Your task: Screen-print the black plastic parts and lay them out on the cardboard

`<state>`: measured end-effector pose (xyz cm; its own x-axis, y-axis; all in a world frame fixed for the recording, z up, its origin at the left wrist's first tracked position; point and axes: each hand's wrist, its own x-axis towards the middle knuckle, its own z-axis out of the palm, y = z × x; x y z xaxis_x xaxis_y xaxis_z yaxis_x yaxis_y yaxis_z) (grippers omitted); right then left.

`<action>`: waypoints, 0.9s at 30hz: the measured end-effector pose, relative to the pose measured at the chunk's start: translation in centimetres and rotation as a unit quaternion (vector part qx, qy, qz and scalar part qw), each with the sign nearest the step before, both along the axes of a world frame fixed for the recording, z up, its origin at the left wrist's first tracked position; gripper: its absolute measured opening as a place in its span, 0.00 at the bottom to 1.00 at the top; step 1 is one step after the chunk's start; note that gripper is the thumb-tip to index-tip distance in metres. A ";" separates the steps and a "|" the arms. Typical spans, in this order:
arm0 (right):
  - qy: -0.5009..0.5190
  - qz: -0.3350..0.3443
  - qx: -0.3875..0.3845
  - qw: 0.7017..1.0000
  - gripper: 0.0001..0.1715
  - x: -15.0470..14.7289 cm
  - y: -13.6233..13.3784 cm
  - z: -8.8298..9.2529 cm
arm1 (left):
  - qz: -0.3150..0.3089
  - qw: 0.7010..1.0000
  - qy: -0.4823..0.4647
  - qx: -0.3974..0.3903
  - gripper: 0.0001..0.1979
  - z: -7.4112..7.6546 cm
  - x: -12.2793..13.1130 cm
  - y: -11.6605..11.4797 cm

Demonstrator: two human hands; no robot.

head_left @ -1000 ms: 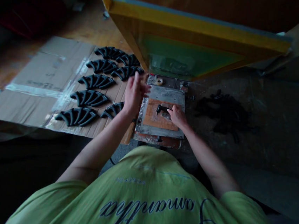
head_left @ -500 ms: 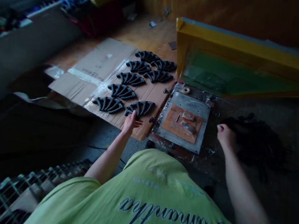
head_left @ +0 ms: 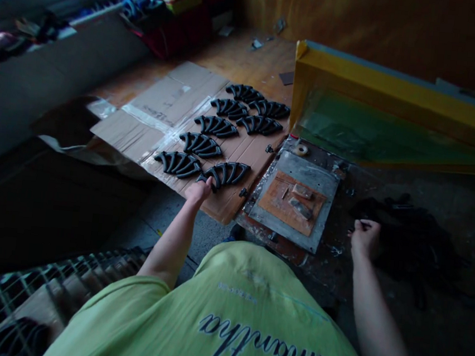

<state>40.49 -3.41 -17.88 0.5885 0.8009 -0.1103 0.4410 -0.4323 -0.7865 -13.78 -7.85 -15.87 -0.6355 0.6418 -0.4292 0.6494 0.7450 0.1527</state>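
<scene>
My left hand (head_left: pixel 199 189) is closed at the near left end of a black ribbed, fan-shaped piece (head_left: pixel 227 175), thumb and fingers pinching that end. The piece lies on a flattened cardboard sheet (head_left: pixel 140 142). Several more fan-shaped pieces (head_left: pixel 201 145) are laid out beyond it in two rough columns. Over to the right, my right hand (head_left: pixel 365 236) is pinched at the left edge of a dark, tangled pile (head_left: pixel 416 240). What sits between those fingertips is too dark to make out.
Between my hands lies a grey metal plate (head_left: pixel 322 208) with a brown sheet and small blocks on it. Behind it a yellow-edged screen frame (head_left: pixel 398 79) stands tilted up. A tape roll (head_left: pixel 301 150) rests near its foot. A wire rack (head_left: pixel 2 301) is at lower left.
My left hand has gone from reaching with spread fingers to a closed pinch at the piece's left end. The right hand has moved slightly, its fingers now pinched at the pile. The view has shifted.
</scene>
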 end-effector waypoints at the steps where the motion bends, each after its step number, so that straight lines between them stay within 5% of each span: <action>1: -0.038 0.048 0.024 0.998 0.16 -1.0 -0.3 0.8 | -0.007 0.999 0.036 0.036 0.36 0.2 0.9 -0.4; 5: -0.154 0.295 0.103 0.937 0.21 -7.0 -0.8 3.8 | -0.089 0.970 0.101 0.201 0.30 0.1 5.6 -1.1; 10: -0.273 0.504 0.101 0.813 0.23 -12.8 0.4 5.8 | -0.074 0.986 0.047 0.141 0.36 -1.2 8.8 0.8; 16: -0.355 0.515 0.129 0.770 0.21 -13.9 1.6 5.6 | -0.021 0.989 0.046 0.141 0.34 -1.6 9.0 2.8; 23: -0.297 0.494 0.190 0.794 0.22 -13.6 1.0 3.8 | -0.051 0.984 0.055 0.163 0.28 -0.5 8.6 2.4; 27: -0.274 0.478 0.198 0.811 0.23 -13.7 0.7 3.1 | -0.093 0.968 0.086 0.215 0.25 1.0 8.5 4.7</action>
